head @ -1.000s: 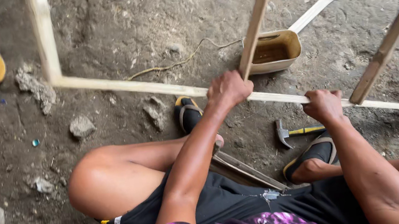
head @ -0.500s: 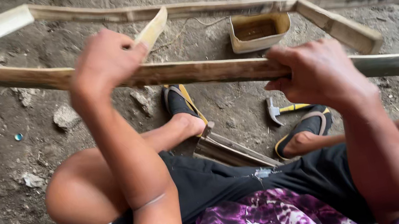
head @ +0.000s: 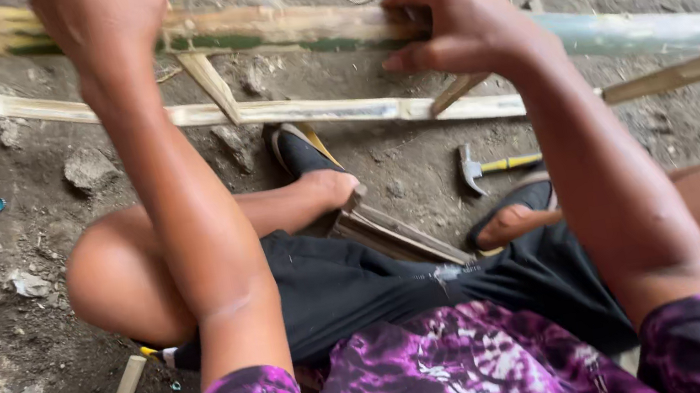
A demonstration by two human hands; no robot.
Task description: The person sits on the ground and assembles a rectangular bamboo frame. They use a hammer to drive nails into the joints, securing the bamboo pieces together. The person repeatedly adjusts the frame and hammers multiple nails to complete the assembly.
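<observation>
Both hands are on a long bamboo pole (head: 297,29) that lies across the top of the view, raised above the dirt floor (head: 27,263). It looks stiff and hard, not bendy, and most likely light for its length (bamboo is hollow), with a smooth green skin that could slip and split edges that could scratch. Good spots to hold seem to be two places well apart, so it does not tip. The right hand (head: 453,19) is wrapped around the pole with its fingers curled shut on it. The left hand (head: 101,16) is up at the pole too, but its fingers are cut off at the top, so I cannot tell if it grips. Thin slats (head: 282,110) run under the pole. Near the right foot, a hammer (head: 494,168) lies on the floor.
</observation>
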